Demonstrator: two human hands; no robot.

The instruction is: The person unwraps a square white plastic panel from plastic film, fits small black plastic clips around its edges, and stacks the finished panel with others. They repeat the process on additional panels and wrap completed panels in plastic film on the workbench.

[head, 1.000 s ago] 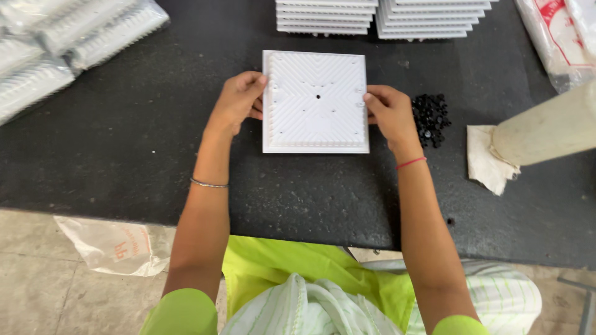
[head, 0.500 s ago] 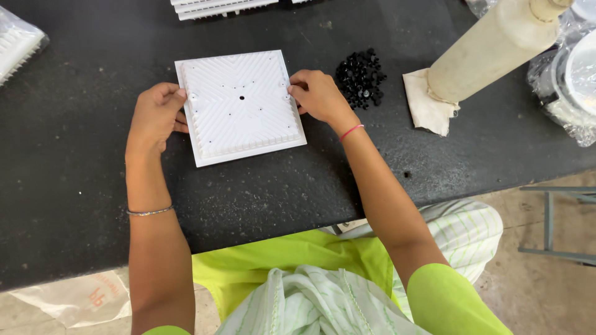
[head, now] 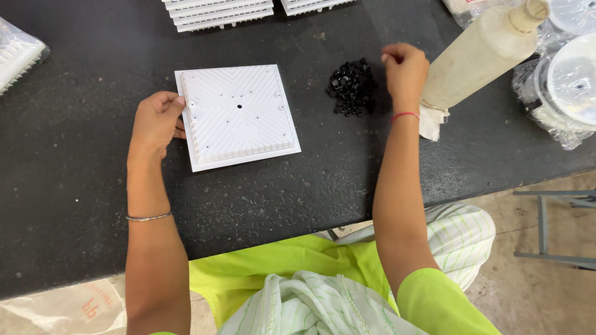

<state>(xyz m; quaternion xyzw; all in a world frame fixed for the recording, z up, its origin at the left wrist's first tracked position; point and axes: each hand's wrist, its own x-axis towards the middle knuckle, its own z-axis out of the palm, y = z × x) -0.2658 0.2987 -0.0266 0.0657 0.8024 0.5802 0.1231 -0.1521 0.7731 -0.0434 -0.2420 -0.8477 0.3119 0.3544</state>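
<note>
A square white ribbed plastic plate [head: 237, 116] with a small dark hole at its centre lies flat on the black table [head: 74, 161]. My left hand [head: 155, 121] grips its left edge. My right hand [head: 405, 67] is off the plate, hovering just right of a heap of small black parts [head: 352, 87], fingers curled; whether it pinches a part I cannot tell.
Stacks of white plates [head: 220, 12] stand at the table's far edge. A cream bottle [head: 481, 53] on a white cloth [head: 431, 121] stands right of my right hand. Bagged white discs [head: 568, 80] lie far right; a bagged white pack [head: 15, 53] far left.
My right hand let go of the plate's right edge and moved right, to the heap of black parts. My left hand stays on the plate. The camera view shifted.
</note>
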